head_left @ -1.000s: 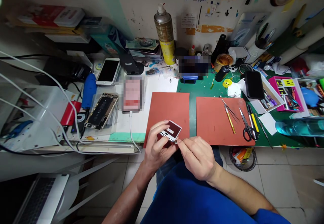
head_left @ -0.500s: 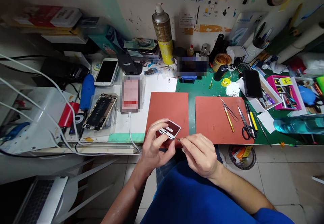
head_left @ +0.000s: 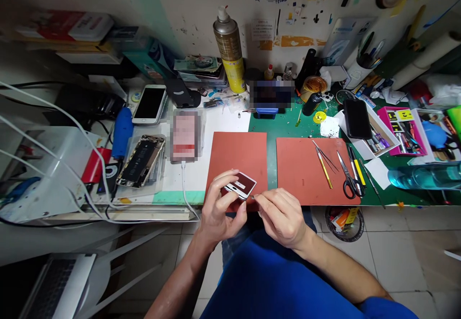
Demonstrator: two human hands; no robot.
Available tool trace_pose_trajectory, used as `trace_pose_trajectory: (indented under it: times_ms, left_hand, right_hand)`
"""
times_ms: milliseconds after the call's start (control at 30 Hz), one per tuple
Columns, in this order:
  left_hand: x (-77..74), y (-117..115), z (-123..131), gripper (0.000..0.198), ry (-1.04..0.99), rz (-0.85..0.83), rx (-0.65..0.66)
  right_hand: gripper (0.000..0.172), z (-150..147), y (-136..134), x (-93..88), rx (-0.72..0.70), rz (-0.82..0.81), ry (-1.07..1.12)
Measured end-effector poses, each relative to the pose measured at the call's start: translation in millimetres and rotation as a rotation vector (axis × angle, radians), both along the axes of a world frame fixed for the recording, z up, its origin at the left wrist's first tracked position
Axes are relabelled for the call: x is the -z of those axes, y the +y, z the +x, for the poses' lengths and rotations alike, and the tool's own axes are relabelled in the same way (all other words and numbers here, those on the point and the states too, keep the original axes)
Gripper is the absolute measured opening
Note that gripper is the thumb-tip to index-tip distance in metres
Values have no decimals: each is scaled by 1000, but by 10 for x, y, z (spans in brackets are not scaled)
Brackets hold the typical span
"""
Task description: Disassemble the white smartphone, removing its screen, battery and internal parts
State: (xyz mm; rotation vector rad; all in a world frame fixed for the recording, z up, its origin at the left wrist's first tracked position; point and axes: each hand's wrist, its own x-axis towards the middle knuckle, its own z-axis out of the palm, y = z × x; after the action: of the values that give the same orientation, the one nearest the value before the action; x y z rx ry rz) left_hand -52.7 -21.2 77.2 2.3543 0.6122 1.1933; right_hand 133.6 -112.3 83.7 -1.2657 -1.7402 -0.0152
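My left hand (head_left: 221, 208) grips a phone screen panel (head_left: 243, 184) with a white edge and dark face, tilted over the left reddish-brown mat (head_left: 237, 153). Its fingers close around the panel's left side, hiding part of it. Close to the panel's near corner, my right hand (head_left: 281, 218) is pinched, and a tiny piece shows at its fingertips, too small to name. On the right mat (head_left: 295, 170) lie tweezers (head_left: 326, 156) and a gold-handled tool (head_left: 324, 167). Black-handled scissors (head_left: 348, 177) rest at that mat's right end.
An opened phone (head_left: 142, 160), a white phone (head_left: 149, 104) and a phone on a white cable (head_left: 185, 134) lie at left. A spray can (head_left: 229, 50) stands by the wall. Tool boxes (head_left: 403, 131) and a blue bottle (head_left: 425, 177) are at right. A wastebasket (head_left: 345, 225) sits below.
The view has shifted slightly. My right fingertips stay near the panel's corner with only a slight move; my left hand still grips the panel.
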Motion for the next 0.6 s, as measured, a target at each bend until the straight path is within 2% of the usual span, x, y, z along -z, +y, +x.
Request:
trace_pose_trajectory:
  times_ms: [267,433,600]
  left_hand:
    - [9,-56,71,40,-22,-2,-63]
    - [30,-59,85,37,-21,6,-90]
    - [29,-51,71,37,-19,7,-88]
  right_hand:
    - [41,56,-29,21,3,62,-148]
    - [40,74,-62,66,-39,77,-263]
    - [37,51,-12,50,-20,45,-143]
